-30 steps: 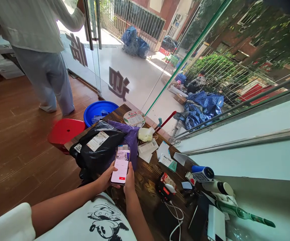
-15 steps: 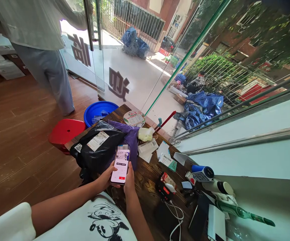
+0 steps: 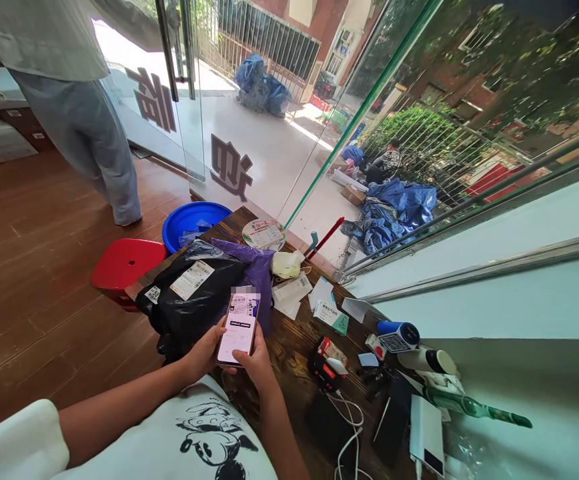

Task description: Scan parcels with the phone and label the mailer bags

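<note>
Both my hands hold a smartphone [image 3: 238, 329] with a lit screen over the near edge of a wooden table [image 3: 289, 360]. My left hand [image 3: 203, 353] cups its left side with the thumb on the screen. My right hand [image 3: 256, 360] wraps its right side, thumb near the bottom of the screen. Just behind the phone lie a black parcel bag [image 3: 189, 300] with white shipping labels and a purple bag [image 3: 257, 273].
Paper slips [image 3: 292, 293], a red-and-black device [image 3: 325, 363], a blue-capped roller [image 3: 397, 335], a white power bank [image 3: 425, 433] and cables litter the table. A red stool [image 3: 124, 263] and blue basin [image 3: 194, 220] stand beyond. A person [image 3: 69, 87] stands at the glass door [image 3: 179, 80].
The phone tilted slightly and my right thumb moved onto its lower edge. The screen content changed. The person at the door shifted left, and the view drifted a little.
</note>
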A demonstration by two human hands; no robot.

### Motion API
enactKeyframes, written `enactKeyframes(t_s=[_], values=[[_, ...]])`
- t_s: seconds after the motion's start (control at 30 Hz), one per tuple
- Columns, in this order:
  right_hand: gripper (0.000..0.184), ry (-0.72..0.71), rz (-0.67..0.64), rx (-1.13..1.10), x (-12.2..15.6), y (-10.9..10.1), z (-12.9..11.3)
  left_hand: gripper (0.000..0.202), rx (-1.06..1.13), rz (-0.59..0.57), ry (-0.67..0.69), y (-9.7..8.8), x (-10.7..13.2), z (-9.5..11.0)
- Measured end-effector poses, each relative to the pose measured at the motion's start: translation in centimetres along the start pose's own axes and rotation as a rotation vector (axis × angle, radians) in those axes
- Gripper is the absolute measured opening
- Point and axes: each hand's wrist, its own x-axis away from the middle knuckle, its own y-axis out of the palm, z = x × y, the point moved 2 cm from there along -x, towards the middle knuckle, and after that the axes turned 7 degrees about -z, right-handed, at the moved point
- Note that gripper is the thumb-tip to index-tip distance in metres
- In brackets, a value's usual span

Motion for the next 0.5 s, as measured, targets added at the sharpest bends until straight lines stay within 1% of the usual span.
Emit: enactKeyframes(t_s=[0.07, 0.17, 0.23, 0.33, 0.43, 0.5], values=[[0.079, -0.017, -0.033, 0.053, 0.3, 0.2, -0.1, 0.084, -0.008, -0.013, -0.001, 0.0, 0.1, -0.1], [0.077, -0.026, -0.048, 0.068, 0.5, 0.4, -0.1, 0.082, -0.027, -0.027, 0.007, -0.1, 0.1, -0.3], [0.076, -0.038, -0.04, 0.068, 0.6, 0.4, -0.1, 0.083, -0.029, -0.037, 0.005, -0.3, -0.1, -0.6], [0.077, -0.042, -0.004, 0.07, 0.9, 0.1, 0.0, 0.089, -0.009, -0.044, -0.014, -0.2, -0.4, -1.1], [0.076, -0.03, 0.002, 0.021, 1.7, -0.6, 0.2, 0.095, -0.009, -0.07, -0.067, 0.6, -0.3, -1.5], [0.075, -0.01, 0.013, -0.095, 2.4, -1.4, 0.7, 0.091, -0.065, -0.125, -0.139, 1.5, -0.3, -1.8]])
